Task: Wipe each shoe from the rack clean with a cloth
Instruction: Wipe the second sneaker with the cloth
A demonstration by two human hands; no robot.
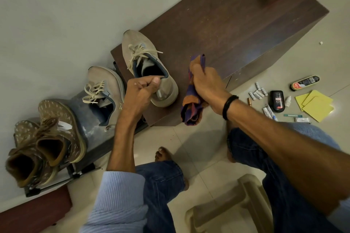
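The left hand (144,86) pinches the heel collar of the beige suede sneaker (149,66), which sits on the dark wooden cabinet (236,30). Just beside it, the right hand (206,85) is clenched around the striped purple-and-orange cloth (191,100). Best to steady the heel firmly and wipe toe-ward with a flat fold.

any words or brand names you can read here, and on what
None reads for sure.
Black bottle on the floor: a red and white label, too blurred.
Oval shoe polish sponge: printed label, too small.
Small white tubes: print too small.
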